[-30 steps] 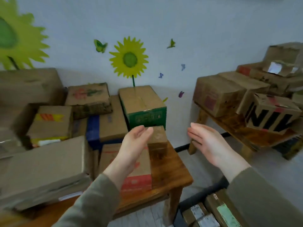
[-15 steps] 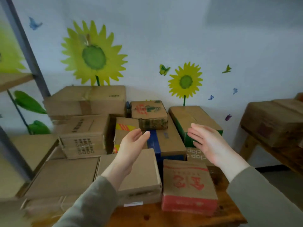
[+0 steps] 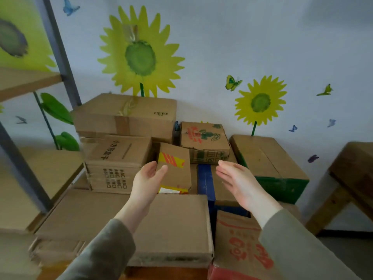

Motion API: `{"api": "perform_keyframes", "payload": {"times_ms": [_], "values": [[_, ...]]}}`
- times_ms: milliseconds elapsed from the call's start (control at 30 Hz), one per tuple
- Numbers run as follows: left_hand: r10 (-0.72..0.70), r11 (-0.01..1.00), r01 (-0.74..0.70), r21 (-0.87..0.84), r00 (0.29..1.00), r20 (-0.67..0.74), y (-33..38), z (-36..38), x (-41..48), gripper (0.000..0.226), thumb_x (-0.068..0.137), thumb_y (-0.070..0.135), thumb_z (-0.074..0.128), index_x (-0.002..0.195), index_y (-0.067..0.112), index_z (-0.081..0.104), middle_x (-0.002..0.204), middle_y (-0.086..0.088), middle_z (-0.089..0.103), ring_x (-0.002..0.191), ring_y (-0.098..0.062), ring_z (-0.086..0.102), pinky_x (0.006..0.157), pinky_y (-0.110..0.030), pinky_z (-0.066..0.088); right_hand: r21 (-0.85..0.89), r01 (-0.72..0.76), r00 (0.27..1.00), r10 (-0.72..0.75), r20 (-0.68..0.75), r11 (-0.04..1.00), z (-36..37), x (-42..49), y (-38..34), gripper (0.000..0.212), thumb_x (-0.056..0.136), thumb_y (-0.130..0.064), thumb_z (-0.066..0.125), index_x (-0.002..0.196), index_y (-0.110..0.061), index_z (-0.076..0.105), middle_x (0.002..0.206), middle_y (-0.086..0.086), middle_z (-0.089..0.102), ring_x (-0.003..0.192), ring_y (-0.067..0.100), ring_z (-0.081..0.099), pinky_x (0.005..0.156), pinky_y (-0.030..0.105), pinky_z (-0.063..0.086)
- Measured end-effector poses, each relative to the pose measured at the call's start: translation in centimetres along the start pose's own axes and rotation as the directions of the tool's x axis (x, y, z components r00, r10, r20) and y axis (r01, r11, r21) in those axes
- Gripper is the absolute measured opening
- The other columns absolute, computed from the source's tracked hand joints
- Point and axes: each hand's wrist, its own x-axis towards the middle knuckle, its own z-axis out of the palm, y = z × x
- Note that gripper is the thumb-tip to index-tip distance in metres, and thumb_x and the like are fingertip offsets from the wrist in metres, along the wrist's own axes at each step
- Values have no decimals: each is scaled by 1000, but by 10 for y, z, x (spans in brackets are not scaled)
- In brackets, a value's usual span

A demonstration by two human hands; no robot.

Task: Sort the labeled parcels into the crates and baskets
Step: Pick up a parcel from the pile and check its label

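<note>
Head view: left hand (image 3: 147,181) and right hand (image 3: 237,181) held up, gripping nothing.
Fingers straight, slightly apart, palms facing; yellow-striped cardboard parcel (image 3: 177,172) just behind left fingertips, contact unclear.

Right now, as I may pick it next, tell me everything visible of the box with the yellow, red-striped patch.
The striped-patch box is small brown cardboard, tilted with its far end raised. Its top bears a yellow patch with slanted red stripes; a yellow, white and red strip shows at its frayed near edge. It sits between the printed carton and the blue-edged box, behind the plain carton. The open left hand overlaps its left edge, contact unclear; the right hand is apart.
</note>
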Motion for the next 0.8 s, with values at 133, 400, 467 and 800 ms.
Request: {"api": "perform_keyframes", "payload": {"times_ms": [133,400,467,800], "values": [[-45,998,46,33,998,-41,-8,7,20,59,93,25,57,145,8,35,145,-7,43,132,-19,42,102,-26,35,-26,-39,998,40,48,999,9,34,6,55,93,-28,58,141,-9,40,140,7,49,128,18,46,112,37,29],[-159,979,162,126,987,-35,-26,21,41,47,95,25,53,137,8,42,121,-4,57,106,-16,55,86,-25,46,-25,-207,975,209,73,978,42,76,38,64,90,-33,63,144,-13,36,148,5,39,135,26,37,113,45,29],[-171,977,172,124,985,-21,-29,23,45,36,96,24,52,129,10,49,107,1,58,97,-14,56,81,-23,47,-34,-236,968,238,76,971,48,83,44,68,90,-35,62,147,-13,31,149,6,38,134,26,38,113,46,29],[-179,981,178,83,984,8,-30,24,59,28,97,23,49,122,11,54,104,-2,62,98,-19,61,76,-25,51,-123,-218,971,227,71,968,65,92,47,31,99,-16,48,129,-9,48,90,-6,54,82,11,54,84,32,48]]}}
